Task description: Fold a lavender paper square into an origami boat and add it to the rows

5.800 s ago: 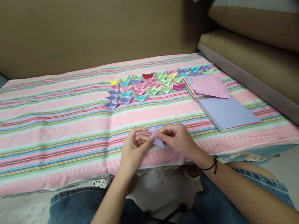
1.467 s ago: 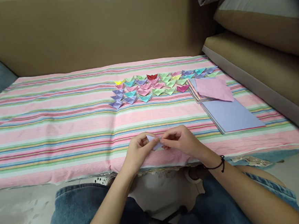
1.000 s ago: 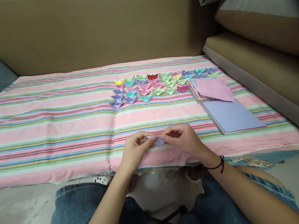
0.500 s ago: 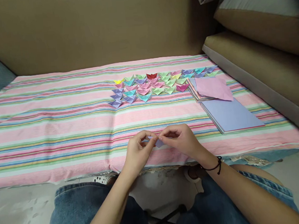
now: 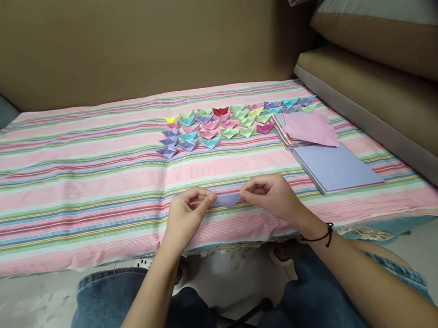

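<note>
A small folded purple paper point(image 5: 228, 199) is stretched between my two hands, low over the striped cloth, with a pointed part hanging down in its middle. My left hand point(image 5: 191, 209) pinches its left end between thumb and fingers. At the opposite end my right hand point(image 5: 269, 195) has the same kind of pinch, and a dark cord circles that wrist. Both ends of the paper are hidden by my fingertips. Beyond my hands stand several rows of little folded paper boats point(image 5: 209, 134) in pink, green, blue, purple, red and yellow.
To the right lie a stack of purple square paper point(image 5: 338, 167) and another paper stack topped by a pink sheet point(image 5: 311, 129). The striped cloth point(image 5: 92, 194) covers the seat. Cushions point(image 5: 380, 90) rise at the right, and a brown backrest point(image 5: 149, 43) stands behind.
My hands have moved apart, the left to the left and the right to the right. More of the purple paper now shows between them, pulled out wide.
</note>
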Motion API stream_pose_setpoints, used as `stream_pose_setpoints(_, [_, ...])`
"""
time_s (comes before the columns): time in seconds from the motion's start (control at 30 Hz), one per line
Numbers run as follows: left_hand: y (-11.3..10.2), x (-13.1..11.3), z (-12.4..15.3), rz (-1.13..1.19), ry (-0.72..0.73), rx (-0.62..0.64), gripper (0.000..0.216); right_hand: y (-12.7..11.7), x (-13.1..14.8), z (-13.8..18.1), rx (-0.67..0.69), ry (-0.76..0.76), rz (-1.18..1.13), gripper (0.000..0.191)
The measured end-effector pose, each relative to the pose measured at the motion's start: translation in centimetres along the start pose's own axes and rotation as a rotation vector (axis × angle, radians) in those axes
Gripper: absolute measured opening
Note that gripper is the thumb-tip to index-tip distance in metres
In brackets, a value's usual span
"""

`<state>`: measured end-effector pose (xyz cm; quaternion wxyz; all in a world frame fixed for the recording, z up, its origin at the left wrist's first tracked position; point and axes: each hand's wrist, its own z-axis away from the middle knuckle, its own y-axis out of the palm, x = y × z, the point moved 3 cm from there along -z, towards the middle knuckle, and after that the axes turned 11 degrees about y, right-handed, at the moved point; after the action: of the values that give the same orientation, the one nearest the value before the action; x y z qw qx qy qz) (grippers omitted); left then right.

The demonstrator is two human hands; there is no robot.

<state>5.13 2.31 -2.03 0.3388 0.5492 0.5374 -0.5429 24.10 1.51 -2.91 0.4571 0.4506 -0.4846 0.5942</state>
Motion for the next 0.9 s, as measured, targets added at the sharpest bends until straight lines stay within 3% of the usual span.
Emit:
stream_pose_setpoints(0.23, [0.9, 0.1, 0.6, 0.026, -0.029, -0.075, 0.018, 0.8, -0.1, 0.1, 0.058, -0.063, 0.017, 0.011])
stream_pose_setpoints(0.53, [2.0, -0.3, 0.7, -0.022, 0.06, 0.112, 0.012, 1.6, -0.2, 0.3, 0.072, -0.077, 0.059, 0.01])
stream_pose_setpoints(0.77, [1.4, -0.6, 0.6, -0.081, 0.2, 0.012, 0.009, 1.4, -0.2, 0.2, 0.082, -0.026, -0.025, 0.013])
stream_pose_setpoints(0.9, [0.8, -0.7, 0.2, -0.084, 0.197, 0.01, 0.01, 0.8, -0.1, 0.0, 0.099, 0.025, -0.118, 0.017])
